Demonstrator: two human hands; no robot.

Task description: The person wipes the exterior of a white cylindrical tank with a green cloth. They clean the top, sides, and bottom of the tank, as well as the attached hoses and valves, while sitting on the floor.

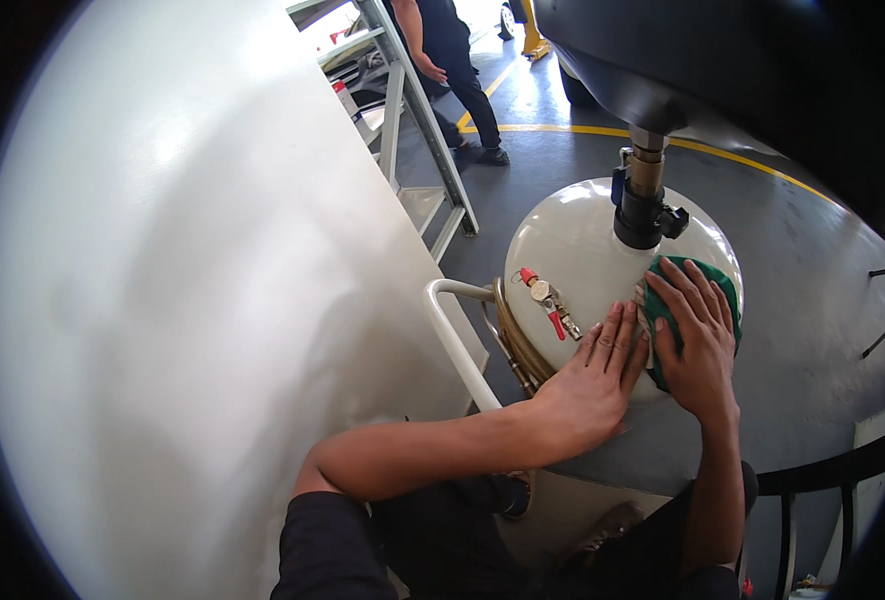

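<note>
A white domed tank (573, 240) stands on the grey floor in front of me, with a black and brass fitting (644, 205) rising from its top. My right hand (698, 335) presses a green cloth (728, 290) flat against the tank's near right side. My left hand (598, 375) lies flat on the tank beside it, fingers spread and touching the dome just below a small valve with a red lever (553, 305). A coiled hose (515, 345) and a white tube handle (458, 335) run along the tank's left side.
A large white panel (183, 300) fills the left half of the view. A grey stepladder (418, 130) stands behind it, and another person in dark clothes (453, 60) walks beyond. A curved yellow line (743, 160) marks the floor. Dark machinery (723, 60) hangs overhead.
</note>
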